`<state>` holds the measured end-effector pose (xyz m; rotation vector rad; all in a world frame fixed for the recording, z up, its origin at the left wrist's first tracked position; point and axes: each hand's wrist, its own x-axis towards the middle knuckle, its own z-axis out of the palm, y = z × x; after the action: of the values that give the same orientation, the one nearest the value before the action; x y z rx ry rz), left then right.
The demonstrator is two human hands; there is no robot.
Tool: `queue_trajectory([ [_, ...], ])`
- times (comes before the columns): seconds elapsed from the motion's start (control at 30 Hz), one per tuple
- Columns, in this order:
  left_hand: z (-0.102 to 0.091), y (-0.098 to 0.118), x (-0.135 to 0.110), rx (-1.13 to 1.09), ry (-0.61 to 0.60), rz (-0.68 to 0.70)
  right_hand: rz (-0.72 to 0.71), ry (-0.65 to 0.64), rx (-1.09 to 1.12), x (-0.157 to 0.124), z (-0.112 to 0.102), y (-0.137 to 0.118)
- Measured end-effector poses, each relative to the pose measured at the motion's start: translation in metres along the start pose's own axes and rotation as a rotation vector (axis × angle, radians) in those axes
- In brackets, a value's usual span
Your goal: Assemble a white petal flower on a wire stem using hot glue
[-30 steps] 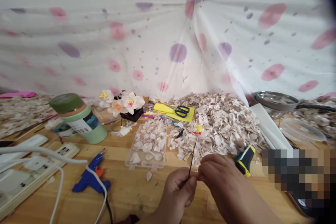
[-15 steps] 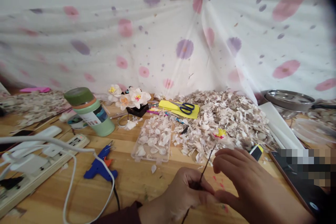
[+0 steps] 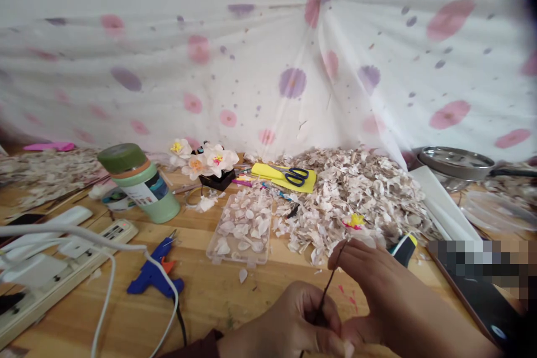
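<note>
My left hand [image 3: 300, 316] is closed around a thin dark flower stem [image 3: 329, 282], which slants up to the right. Above my right hand shows a bright yellow and pink flower centre [image 3: 356, 220], with pale petals under it; the join to the stem is hidden behind the fingers. My right hand [image 3: 377, 285] is curved, its thumb well apart from its fingers. Its fingertips lie against the upper stem, and its thumb meets the fingertips of my left hand. Between thumb and forefinger I see bare table. The stem's lower end mostly disappears below my left hand.
A big heap of pale dried petals [image 3: 369, 179] lies behind my hands. Around it are a clear petal box [image 3: 262, 260], scissors [image 3: 298, 177], a blue glue gun [image 3: 157, 271], a green bottle [image 3: 165, 210], a power strip [image 3: 62, 291] with white cables, and a phone [image 3: 474, 285].
My right fingertips have come in against the upper stem, and the right thumb has moved slightly down with my left hand. The whole view has shifted a little.
</note>
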<state>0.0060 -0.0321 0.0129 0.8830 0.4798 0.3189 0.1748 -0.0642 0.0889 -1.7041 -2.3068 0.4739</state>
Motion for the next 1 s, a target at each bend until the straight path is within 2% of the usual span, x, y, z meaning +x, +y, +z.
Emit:
queue_trajectory([
  [0.2,-0.006,-0.008,0.004,-0.051,0.009,0.16,-0.063,0.112,0.0,0.0,0.007,0.012],
  [0.37,-0.01,-0.013,0.009,-0.097,0.077,0.268,-0.018,0.224,-0.071,0.004,0.001,0.005],
  [0.7,-0.016,-0.016,0.014,-0.152,0.104,0.281,0.013,0.257,-0.113,0.008,-0.005,0.01],
  [0.83,-0.018,-0.019,0.016,-0.085,0.2,0.307,0.019,0.278,-0.125,0.009,-0.007,0.012],
  [1.0,-0.013,-0.012,0.014,0.16,0.333,0.356,0.008,0.267,-0.117,0.01,-0.004,0.013],
])
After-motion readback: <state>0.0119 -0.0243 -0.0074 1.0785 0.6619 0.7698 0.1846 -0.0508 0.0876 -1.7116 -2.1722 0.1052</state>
